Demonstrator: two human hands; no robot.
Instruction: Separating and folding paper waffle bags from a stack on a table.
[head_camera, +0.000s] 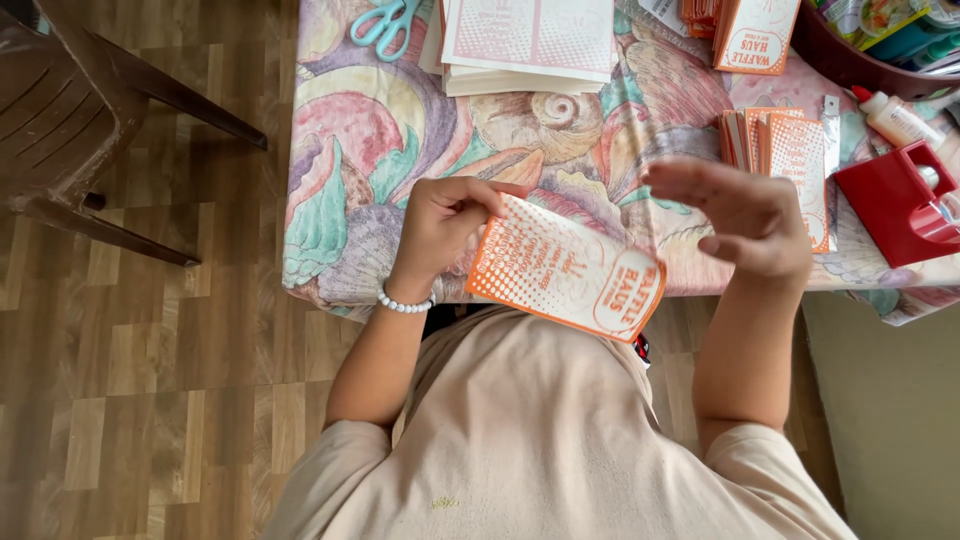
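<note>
1. Left hand (445, 225): grip closed on the upper corner of an orange-and-white paper sleeve (565, 268), held tilted above the near edge of the surface (350, 150).
2. Right hand (745, 215): open, fingers spread, holding nothing; just beside the sleeve, seemingly not touching it.
3. Stack of similar sleeves (785, 150) lies beyond the right hand.
4. Scissors (385, 22) and printed sheets (530, 45) at the far side.
</note>
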